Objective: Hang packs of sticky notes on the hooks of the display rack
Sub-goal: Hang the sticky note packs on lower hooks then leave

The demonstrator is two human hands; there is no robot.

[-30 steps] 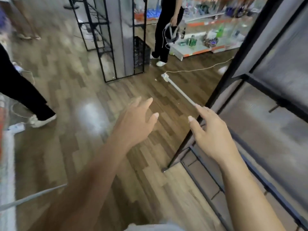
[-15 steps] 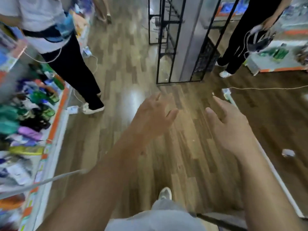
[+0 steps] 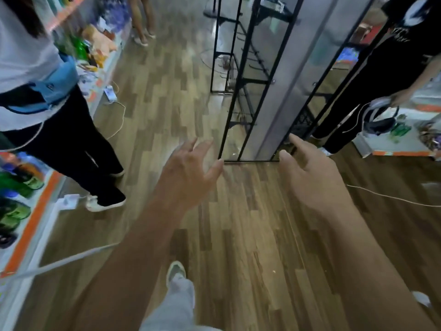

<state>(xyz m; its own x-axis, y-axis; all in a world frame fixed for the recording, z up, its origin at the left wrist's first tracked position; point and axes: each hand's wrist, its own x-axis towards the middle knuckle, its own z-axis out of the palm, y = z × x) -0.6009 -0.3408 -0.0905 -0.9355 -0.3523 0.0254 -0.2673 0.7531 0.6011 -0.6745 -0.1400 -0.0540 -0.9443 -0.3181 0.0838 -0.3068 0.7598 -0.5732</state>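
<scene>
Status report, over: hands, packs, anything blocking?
Left hand, right hand open, empty. No sticky-note packs visible. Black-framed display rack ahead; bystander in black trousers left.

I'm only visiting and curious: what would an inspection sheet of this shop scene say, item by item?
Surface: wooden plank floor, glossy.
Job's things: black display rack ahead, its hooks look bare; sticky-note packs: nothing seen.
Clutter: power strip on the floor by the left shelf.
Hands: left hand and right hand open, fingers spread, holding nothing.
Cables: white cable across the floor at right; white cord lower left.
Surroundings: stocked shelf at left; bystander at left; bystander at right holding a headset.
</scene>
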